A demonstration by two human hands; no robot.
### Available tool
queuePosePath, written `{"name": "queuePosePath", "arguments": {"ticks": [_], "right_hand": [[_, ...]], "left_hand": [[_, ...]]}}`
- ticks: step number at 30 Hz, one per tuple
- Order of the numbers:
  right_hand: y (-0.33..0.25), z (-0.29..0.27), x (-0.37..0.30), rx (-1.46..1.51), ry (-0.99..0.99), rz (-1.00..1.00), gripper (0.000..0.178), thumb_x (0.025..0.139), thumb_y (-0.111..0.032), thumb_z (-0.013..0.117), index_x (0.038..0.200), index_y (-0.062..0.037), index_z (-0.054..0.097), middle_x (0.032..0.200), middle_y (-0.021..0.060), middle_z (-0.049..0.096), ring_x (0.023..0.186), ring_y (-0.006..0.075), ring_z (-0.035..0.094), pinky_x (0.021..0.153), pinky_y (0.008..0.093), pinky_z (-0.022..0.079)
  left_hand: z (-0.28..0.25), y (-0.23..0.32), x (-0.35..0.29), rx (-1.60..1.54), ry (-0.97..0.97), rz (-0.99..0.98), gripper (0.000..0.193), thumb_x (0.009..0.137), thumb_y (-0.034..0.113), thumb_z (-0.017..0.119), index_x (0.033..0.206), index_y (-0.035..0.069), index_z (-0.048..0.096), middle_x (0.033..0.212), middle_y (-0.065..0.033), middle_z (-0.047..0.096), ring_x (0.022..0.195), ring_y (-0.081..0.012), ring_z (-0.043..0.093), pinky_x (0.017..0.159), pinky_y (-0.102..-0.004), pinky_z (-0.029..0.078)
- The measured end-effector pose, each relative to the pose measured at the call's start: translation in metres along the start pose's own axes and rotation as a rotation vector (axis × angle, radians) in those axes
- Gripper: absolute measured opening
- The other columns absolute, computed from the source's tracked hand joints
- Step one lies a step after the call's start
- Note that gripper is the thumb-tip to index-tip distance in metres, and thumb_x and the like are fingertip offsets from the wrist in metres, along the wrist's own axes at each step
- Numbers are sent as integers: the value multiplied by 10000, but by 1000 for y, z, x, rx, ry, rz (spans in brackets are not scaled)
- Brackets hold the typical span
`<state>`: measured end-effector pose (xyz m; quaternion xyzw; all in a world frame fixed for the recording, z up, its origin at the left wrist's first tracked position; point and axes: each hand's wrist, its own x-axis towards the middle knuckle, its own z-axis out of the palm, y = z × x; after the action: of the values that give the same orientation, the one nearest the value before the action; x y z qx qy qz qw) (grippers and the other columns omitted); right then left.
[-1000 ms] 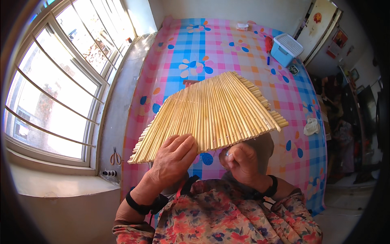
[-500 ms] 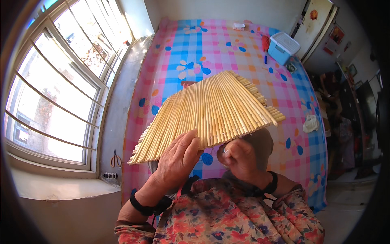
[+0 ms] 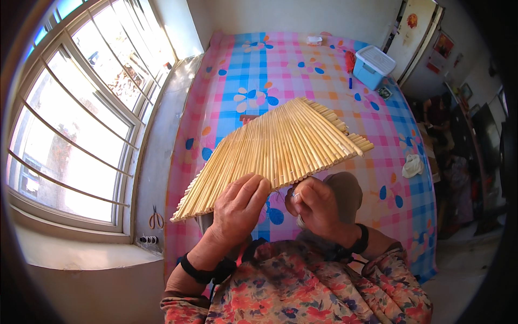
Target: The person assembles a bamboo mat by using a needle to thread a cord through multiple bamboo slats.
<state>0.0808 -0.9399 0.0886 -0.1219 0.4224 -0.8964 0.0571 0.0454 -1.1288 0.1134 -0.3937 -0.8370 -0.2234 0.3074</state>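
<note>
A mat of pale yellow reed-like stalks (image 3: 272, 146), laid side by side and fanned out, slants in front of me. My left hand (image 3: 239, 208) grips its near edge, thumb side toward the middle, with its fingertips bent over the stalk ends. Just right of it, my right hand (image 3: 318, 208) is closed in a pinch below the same edge. A tiny whitish bit shows at its fingers, too small to name. Fine strands seem to run between the two hands under the mat edge.
Under the mat spreads a checked, flowered bed cover (image 3: 216, 70). A blue box with a white lid (image 3: 372, 67) stands at the far right, and a white cloth (image 3: 413, 166) lies nearer. Scissors (image 3: 156, 218) rest on the sill beside the barred window (image 3: 70, 135).
Both hands keep their places at the mat's near edge. The right hand has shifted slightly, its fingers still pinched. The whole view has tilted a little.
</note>
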Motion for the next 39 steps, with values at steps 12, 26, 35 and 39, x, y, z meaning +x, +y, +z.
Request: {"name": "queuePosePath", "arguments": {"ticks": [12,26,35,39], "right_hand": [[-45,-36,12,-380,151,154,111,916,-67,526,866,20,573,665,50,556,618,142,567,608,266,452],[-114,-137,-12,-953,431,-150,62,869,-61,626,897,-27,669,717,-10,560,569,32,450,496,196,336],[-129,-258,-72,-1305,684,-223,132,877,-130,637,901,-1,650,742,13,579,607,87,489,543,260,401],[-127,-294,-103,-1200,890,-88,198,879,-189,640,924,4,649,802,27,598,671,113,534,589,269,435]], "left_hand": [[-40,-37,60,-55,72,-243,272,779,33,698,1025,-8,592,960,-164,638,827,-313,639,720,-346,509],[-68,-59,104,-156,59,-460,316,783,63,623,1097,43,604,1029,-133,650,925,-329,641,803,-360,497],[-61,-68,116,-243,-3,-492,322,764,59,649,1081,90,610,1009,-106,652,911,-282,657,797,-349,503],[-59,-66,118,-255,-8,-476,327,762,46,652,1082,98,606,1004,-104,651,896,-273,662,780,-345,508]]}}
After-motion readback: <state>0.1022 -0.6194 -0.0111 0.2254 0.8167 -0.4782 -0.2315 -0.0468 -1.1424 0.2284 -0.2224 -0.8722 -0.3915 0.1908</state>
